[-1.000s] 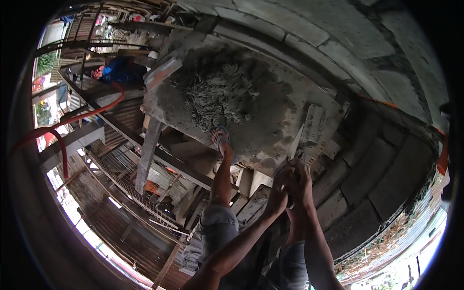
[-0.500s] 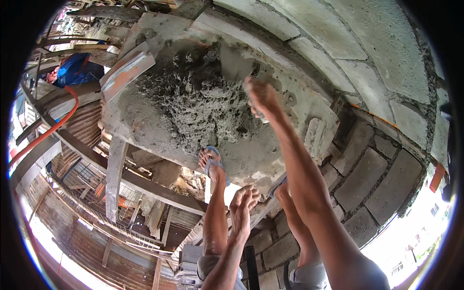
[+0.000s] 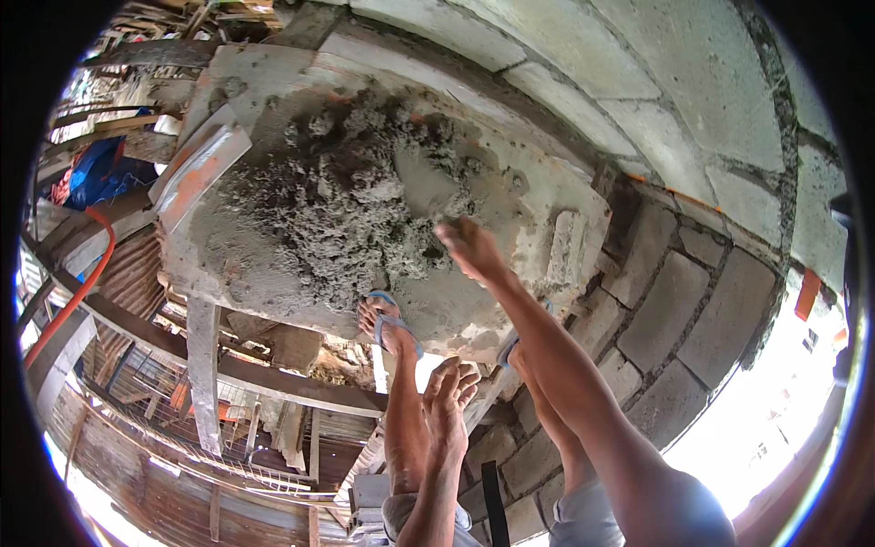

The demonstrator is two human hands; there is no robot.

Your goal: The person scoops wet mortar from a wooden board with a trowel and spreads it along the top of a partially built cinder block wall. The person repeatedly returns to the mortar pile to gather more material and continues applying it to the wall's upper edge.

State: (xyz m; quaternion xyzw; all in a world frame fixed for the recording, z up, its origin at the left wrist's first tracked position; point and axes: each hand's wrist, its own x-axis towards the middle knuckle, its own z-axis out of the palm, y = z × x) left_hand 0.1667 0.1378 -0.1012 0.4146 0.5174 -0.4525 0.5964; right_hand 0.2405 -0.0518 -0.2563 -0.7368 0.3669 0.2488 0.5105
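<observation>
At the far left, an orange-red hose (image 3: 96, 264) curves down past the timbers, with a blue bundle (image 3: 109, 173) just above its upper end. Inward of these, a timber post (image 3: 202, 374) extends below the near edge of a broad, light grey panel (image 3: 260, 68), and a short board (image 3: 196, 178) with orange stains lies across the panel's left end. A rough heap of wet grey mortar (image 3: 337, 210) occupies the left and middle of the panel, its surface lumpy and partly darker. The left foot (image 3: 392, 326), in a blue-grey sandal, stands at the heap's near edge. Right of the heap's centre, a flat grey blade, apparently that of a trowel (image 3: 424, 182), lies against the mortar, its face smeared. The left hand (image 3: 447, 392) is raised below the panel's near edge, fingers loosely bent and parted, with nothing seen in its grasp. The right hand (image 3: 469, 248) is closed in a fist over the panel at the near end of the blade; it appears to grip the handle, which the fingers hide. The right foot (image 3: 515, 354) is partly covered by the right forearm. A mortar-coated bar (image 3: 567, 246) rests near the panel's right end. Beyond it rises a grey block wall (image 3: 679, 310), with an orange piece (image 3: 807, 294) at its far right.
</observation>
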